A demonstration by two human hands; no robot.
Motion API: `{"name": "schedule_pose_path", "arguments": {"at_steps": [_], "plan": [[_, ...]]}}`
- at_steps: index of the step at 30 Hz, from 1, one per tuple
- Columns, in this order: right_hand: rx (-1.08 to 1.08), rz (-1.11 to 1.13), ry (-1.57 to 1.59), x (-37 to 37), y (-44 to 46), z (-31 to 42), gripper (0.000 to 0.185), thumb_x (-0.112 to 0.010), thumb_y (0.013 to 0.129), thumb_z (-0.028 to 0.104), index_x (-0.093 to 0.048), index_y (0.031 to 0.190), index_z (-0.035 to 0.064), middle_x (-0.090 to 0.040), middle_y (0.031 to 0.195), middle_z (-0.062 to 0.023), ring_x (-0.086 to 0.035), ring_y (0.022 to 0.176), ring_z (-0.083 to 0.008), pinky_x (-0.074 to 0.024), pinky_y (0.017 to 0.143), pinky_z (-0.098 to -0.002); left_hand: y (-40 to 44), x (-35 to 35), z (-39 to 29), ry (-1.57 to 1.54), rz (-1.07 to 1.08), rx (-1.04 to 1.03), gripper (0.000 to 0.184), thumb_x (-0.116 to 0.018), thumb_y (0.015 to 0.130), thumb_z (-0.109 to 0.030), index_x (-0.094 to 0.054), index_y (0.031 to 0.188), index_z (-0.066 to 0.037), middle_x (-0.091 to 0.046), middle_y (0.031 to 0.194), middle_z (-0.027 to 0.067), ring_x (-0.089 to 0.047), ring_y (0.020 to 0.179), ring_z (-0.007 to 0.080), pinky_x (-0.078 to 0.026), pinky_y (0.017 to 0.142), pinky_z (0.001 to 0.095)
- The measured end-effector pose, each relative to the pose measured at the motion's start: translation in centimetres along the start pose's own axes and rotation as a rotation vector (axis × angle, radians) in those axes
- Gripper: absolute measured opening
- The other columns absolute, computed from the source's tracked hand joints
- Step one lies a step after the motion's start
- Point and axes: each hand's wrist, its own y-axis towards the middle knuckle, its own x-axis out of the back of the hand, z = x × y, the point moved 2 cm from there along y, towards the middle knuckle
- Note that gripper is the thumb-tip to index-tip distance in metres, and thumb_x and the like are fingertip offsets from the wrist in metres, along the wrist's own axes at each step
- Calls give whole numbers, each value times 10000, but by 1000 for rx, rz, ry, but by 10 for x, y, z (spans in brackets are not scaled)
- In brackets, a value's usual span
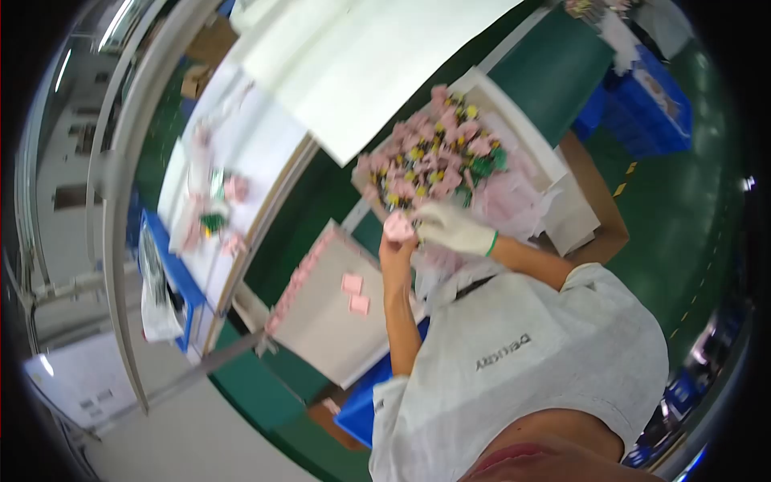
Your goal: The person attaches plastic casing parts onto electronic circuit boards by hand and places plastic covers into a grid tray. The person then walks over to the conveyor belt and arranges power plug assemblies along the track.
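My left hand (396,253), bare, has its fingers closed around a small pink rounded piece (398,226). My right hand (458,229) wears a white glove with a green cuff. Its fingertips are bent at the right side of the pink piece, and whether they grip it or something small is hidden. Just beyond both hands lies a shallow box (526,132) heaped with pink pieces (426,161) that have yellow and green parts. Crumpled pale pink wrapping (506,201) spills over its near right side.
At the left, a pale tray (329,329) bears two pink squares (353,293) and a pink row along its edge. A white table (257,136) further left holds pink and green items. Blue bins (650,104) stand on the green floor at right. A white sheet (353,64) spans the top.
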Motion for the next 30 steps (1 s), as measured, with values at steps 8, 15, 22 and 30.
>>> {"name": "schedule_pose_path", "arguments": {"at_steps": [8, 15, 22, 30], "plan": [[37, 369, -78, 31, -30, 0, 600, -716, 752, 288, -506, 1241, 11, -560, 1175, -173, -554, 1076, -295, -456, 904, -372, -19, -39, -57, -412, 4, -97, 542, -671, 845, -90, -410, 1317, -41, -540, 1213, 85, -564, 1098, 216, -485, 942, 368], [-310, 825, -157, 10, -47, -36, 700, -709, 756, 359, -466, 1327, 36, -559, 1213, -174, -545, 1119, -269, -460, 903, -350, -39, 7, -95, -592, 13, -436, 552, -663, 870, -119, -390, 1345, -51, -520, 1252, 99, -565, 1109, 221, -488, 937, 376], [37, 722, -199, 7, -2, -3, 440, -645, 824, 297, -583, 1162, 23, -648, 1060, -141, -636, 929, -232, -498, 802, -309, -10, 171, -21, -353, -578, -221, 471, -594, 887, -18, -441, 1332, -27, -575, 1166, 111, -597, 1007, 205, -506, 876, 331], [-492, 49, 417, -70, 195, 11, 392, -582, 874, 285, -579, 1166, 24, -672, 1049, -111, -651, 906, -207, -517, 769, -319, 148, 275, -1, -450, -636, -386, 180, -587, 868, -37, -588, 1036, 28, -634, 998, 148, -647, 902, 248, -573, 743, 299]]}}
